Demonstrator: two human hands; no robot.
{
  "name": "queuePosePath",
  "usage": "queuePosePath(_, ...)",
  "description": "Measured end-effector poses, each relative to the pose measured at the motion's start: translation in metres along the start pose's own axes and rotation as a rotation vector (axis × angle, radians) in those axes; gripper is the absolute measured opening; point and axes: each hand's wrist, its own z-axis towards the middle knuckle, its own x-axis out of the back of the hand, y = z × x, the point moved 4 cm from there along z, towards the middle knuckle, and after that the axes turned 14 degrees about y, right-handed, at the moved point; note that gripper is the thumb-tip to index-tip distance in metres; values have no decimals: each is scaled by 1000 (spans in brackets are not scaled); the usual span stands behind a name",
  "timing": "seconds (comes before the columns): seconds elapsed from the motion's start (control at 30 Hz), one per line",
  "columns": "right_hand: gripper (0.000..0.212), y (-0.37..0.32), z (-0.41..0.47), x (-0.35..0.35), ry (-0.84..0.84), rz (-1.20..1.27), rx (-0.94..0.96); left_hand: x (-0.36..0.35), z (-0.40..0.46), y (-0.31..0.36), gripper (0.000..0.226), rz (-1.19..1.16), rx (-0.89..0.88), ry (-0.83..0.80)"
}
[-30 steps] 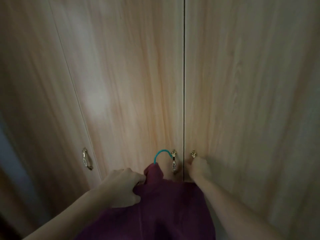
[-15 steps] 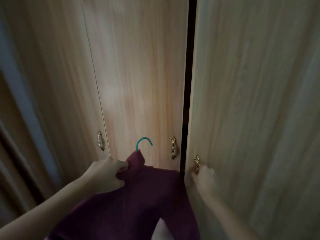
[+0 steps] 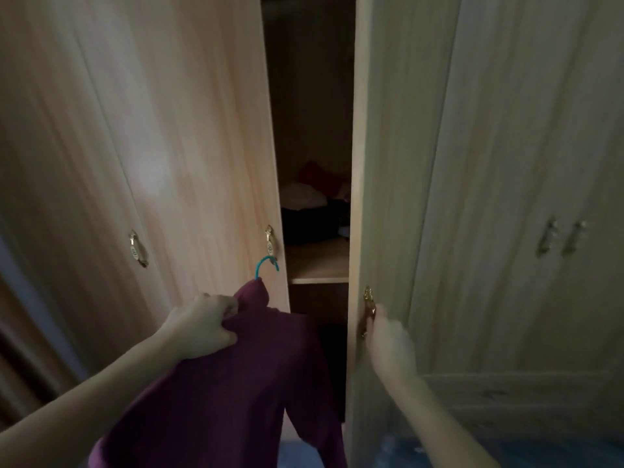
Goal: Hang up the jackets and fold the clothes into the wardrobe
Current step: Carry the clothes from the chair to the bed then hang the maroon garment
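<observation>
2 hands at a wardrobe door pulled ajar

Left hand (image 3: pixel 202 327), its grip curled tight around the collar of the purple jacket (image 3: pixel 243 376), holds it beside the left door, teal hanger hook (image 3: pixel 265 265) poking up just above the fingers. Right hand (image 3: pixel 388 342) grips the brass handle (image 3: pixel 368 304) of the right door (image 3: pixel 381 163). Folded clothes (image 3: pixel 314 197) lie on the shelf (image 3: pixel 319 265) inside.

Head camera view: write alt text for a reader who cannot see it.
A person's right hand grips the handle of a partly open wardrobe door, while the left hand holds a purple garment on a teal hanger. Through the gap, a shelf holds piled clothes.
</observation>
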Motion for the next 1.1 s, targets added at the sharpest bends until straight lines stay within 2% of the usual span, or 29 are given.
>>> queuePosePath(0.1, 15, 29, -9, 29, 14, -42, -23, -2, -4, 28, 25, 9, -42, -11)
queuePosePath(0.23, 11, 72, -15, 64, 14, 32, -80, -7, -7, 59, 28, 23, -103, 13)
queuePosePath(0.4, 20, 114, -10, 100, -62, 69, -129, -7, -2, 95, 30, -11, -181, 1)
queuePosePath(0.53, 22, 133, -3, 120, 1, -41, -200, -2, 11, 116, 30, -68, -197, 26)
queuePosePath(0.67, 27, 146, 0, 135, -47, -137, -228, 0, 27, 127, 31, -163, -183, 33)
queuePosePath(0.73, 28, 142, -3, 145, -119, -315, -181, 0, 34, 133, 31, -178, -204, 43)
queuePosePath(0.8, 32, 138, -7, 151, -263, -493, -159, 1, 40, 140, 32, -199, -202, 53)
queuePosePath(0.9, 44, 111, -26, 151, -696, -636, -138, 4, 42, 154, 32, -289, -151, 41)
queuePosePath(0.97, 45, 72, -33, 148, -831, -550, -72, 5, 42, 166, 35, -352, -112, 63)
queuePosePath(1.03, 42, 25, -34, 145, -770, -196, -124, 2, 42, 175, 35, -456, 27, 49)
queuePosePath(1.1, 50, -18, -30, 143, -710, 185, -167, -9, 42, 181, 20, -653, 228, -42)
